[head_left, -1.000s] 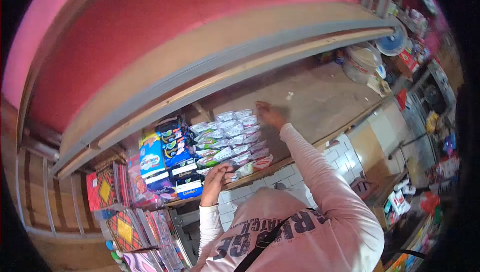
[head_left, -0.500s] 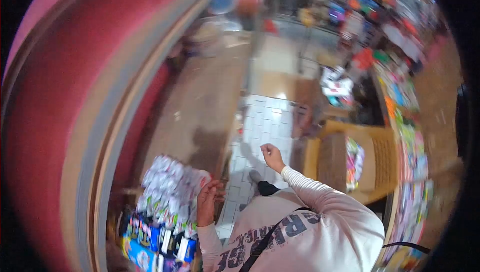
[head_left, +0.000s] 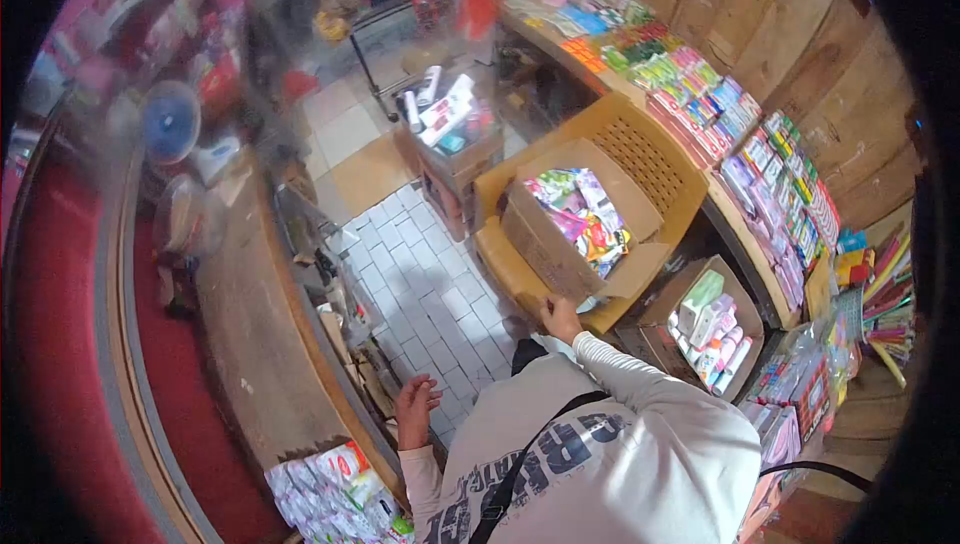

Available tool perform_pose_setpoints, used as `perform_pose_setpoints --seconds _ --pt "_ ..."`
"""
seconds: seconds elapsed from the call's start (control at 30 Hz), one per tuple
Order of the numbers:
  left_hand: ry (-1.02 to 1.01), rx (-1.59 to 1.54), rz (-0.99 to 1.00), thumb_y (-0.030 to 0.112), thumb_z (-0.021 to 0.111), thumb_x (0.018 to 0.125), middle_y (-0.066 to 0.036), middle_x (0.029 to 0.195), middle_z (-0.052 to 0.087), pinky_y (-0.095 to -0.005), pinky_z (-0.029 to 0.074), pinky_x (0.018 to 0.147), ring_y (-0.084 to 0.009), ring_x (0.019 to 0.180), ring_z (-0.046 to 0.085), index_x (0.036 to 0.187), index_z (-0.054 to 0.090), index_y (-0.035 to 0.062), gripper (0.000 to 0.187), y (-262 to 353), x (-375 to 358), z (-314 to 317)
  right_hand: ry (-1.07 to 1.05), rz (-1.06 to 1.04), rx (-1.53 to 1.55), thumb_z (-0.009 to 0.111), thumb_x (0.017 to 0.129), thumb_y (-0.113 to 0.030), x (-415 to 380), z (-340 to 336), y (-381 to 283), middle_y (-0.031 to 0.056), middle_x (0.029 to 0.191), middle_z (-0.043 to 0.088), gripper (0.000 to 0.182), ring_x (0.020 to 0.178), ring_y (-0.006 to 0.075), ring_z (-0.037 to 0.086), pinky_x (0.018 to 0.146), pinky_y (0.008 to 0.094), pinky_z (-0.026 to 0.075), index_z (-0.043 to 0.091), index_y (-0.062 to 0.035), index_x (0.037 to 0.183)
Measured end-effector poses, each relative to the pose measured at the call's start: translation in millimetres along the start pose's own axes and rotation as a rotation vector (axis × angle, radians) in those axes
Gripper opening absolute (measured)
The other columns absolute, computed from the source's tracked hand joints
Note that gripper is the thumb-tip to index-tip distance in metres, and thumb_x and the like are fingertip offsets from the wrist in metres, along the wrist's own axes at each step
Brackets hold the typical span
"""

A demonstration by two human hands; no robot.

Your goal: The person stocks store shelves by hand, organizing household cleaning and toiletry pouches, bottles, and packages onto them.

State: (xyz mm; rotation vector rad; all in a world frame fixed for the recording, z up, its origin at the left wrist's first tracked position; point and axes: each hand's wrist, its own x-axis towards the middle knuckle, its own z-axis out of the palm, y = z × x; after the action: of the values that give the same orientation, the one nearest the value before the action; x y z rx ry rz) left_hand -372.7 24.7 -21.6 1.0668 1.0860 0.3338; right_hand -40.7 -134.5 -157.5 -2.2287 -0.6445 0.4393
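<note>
My right hand (head_left: 560, 316) reaches down to the near edge of an open cardboard box (head_left: 547, 256) filled with colourful packets; the fingers touch its flap or the yellow plastic chair (head_left: 640, 149) under it. My left hand (head_left: 413, 410) hangs empty with fingers spread, just off the edge of the wooden counter (head_left: 250, 344). White and green sachets (head_left: 325, 494) lie in rows at the counter's near end, below my left hand.
A smaller open box of tubes and bottles (head_left: 705, 329) sits right of the big box. Shelves of packaged goods (head_left: 760, 159) run along the right wall. White tiled floor (head_left: 425, 284) lies between counter and boxes. A crate of items (head_left: 450, 134) stands further off.
The view has swung from the counter shelf to the shop floor. My right hand left the sachets and came down to the cardboard box. My left hand came away from the sachets.
</note>
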Motion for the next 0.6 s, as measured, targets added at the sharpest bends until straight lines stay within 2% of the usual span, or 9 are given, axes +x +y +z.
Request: perform_pose_setpoints --seconds 0.1,0.13,0.23,0.33,0.43,0.47,0.57,0.6 --pt "-0.062 0.096 -0.05 0.023 0.056 0.097 -0.008 0.106 0.066 -0.0258 0.05 0.072 -0.0143 0.084 0.064 0.121 0.057 0.0019 0.033 12 30 34 0.236 -0.04 0.094 0.059 0.089 -0.017 38 -26 -9 0.0211 0.072 0.064 0.021 0.068 0.0329 0.065 0.062 0.042 0.048 0.065 0.0024 0.089" --pt "-0.085 0.133 -0.066 0.023 0.055 0.097 -0.007 0.106 0.066 -0.0256 0.05 0.071 -0.0141 0.084 0.064 0.121 0.057 0.0023 0.032 17 41 45 0.225 0.093 0.099 0.06 0.088 -0.017 54 -45 -21 0.0204 0.075 0.064 0.019 0.07 0.0324 0.066 0.064 0.0418 0.048 0.064 0.0018 0.092" --pt "-0.179 0.223 -0.013 0.023 0.056 0.097 -0.007 0.105 0.065 -0.0257 0.049 0.073 -0.0137 0.085 0.064 0.122 0.057 0.0023 0.033 42 75 81 0.483 0.076 0.067 0.066 0.085 -0.02 113 -58 16 0.0203 0.08 0.065 0.024 0.073 0.0313 0.067 0.067 0.0408 0.05 0.061 0.0027 0.094" --pt "-0.222 0.297 0.035 0.023 0.056 0.096 -0.005 0.104 0.065 -0.0258 0.049 0.074 -0.0127 0.086 0.063 0.121 0.058 0.0025 0.032 79 107 122 0.491 0.213 0.021 0.074 0.076 -0.03 160 -58 54 0.0268 0.107 0.063 0.049 0.097 0.0375 0.063 0.084 0.0439 0.05 0.057 0.0033 0.108" --pt "-0.258 0.384 0.124 0.023 0.059 0.096 -0.003 0.104 0.065 -0.0257 0.049 0.074 -0.0124 0.085 0.063 0.12 0.059 0.0027 0.032 106 134 154 0.119 0.4 0.054 0.078 0.072 -0.038 187 -64 79 0.0272 0.109 0.064 0.063 0.102 0.0392 0.063 0.089 0.0447 0.049 0.058 0.0059 0.111" --pt "-0.268 0.389 0.135 0.023 0.059 0.095 -0.003 0.104 0.065 -0.0257 0.049 0.074 -0.0125 0.085 0.063 0.12 0.059 0.0029 0.032 113 142 163 -0.033 0.433 0.073 0.078 0.072 -0.043 196 -60 93 0.028 0.112 0.063 0.071 0.105 0.0391 0.062 0.089 0.0438 0.05 0.057 0.0068 0.118" --pt "-0.257 0.366 0.168 0.024 0.06 0.096 -0.003 0.102 0.066 -0.0261 0.049 0.073 -0.0124 0.085 0.063 0.12 0.059 0.0036 0.031 119 155 183 -0.053 0.413 0.108 0.076 0.074 -0.048 206 -35 128 0.0279 0.11 0.064 0.072 0.103 0.0399 0.063 0.088 0.0447 0.05 0.058 0.0044 0.12" --pt "-0.265 0.38 0.178 0.024 0.06 0.096 -0.003 0.102 0.066 -0.0261 0.049 0.073 -0.0123 0.084 0.063 0.12 0.059 0.0037 0.031 121 158 186 -0.122 0.399 0.088 0.071 0.078 -0.05 204 -54 108 0.027 0.106 0.066 0.068 0.101 0.0394 0.064 0.088 0.045 0.05 0.06 0.0022 0.12"
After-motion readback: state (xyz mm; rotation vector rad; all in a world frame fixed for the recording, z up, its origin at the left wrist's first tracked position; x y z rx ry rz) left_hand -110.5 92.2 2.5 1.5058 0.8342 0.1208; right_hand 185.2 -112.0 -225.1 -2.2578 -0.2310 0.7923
